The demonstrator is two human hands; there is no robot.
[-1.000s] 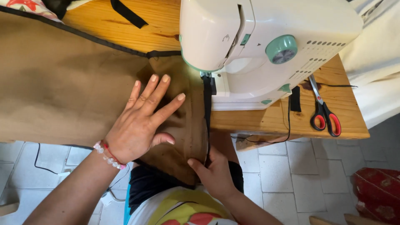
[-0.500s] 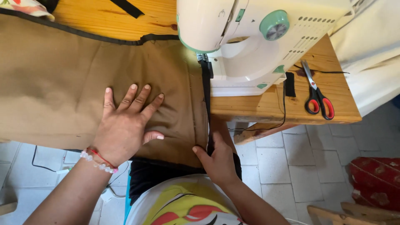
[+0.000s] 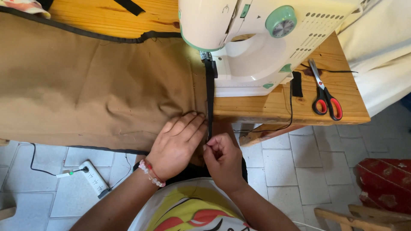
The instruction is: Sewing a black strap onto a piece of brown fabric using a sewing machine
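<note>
One wide sheet of tan fabric [image 3: 85,85] covers most of the wooden table [image 3: 265,107], its edges bound in black tape, and its right edge runs under the needle of a cream sewing machine [image 3: 257,38] with a green dial. Along that edge lies the black binding strip [image 3: 209,98], leading straight from the presser foot towards the person's lap. The left hand [image 3: 175,145] lies flat and open on the cloth just beside the strip, fingers spread forward, pressing rather than gripping. The right hand [image 3: 222,158] is curled nearly closed, thumb and forefinger pinching the strip's near end where it hangs off the table edge. To my eye this is the aligning step, the binding being folded over the raw edge before stitching; feeding it on would call for keeping strip and cloth taut and square to the foot. Red-handled scissors [image 3: 326,98] lie well apart to the right.
</note>
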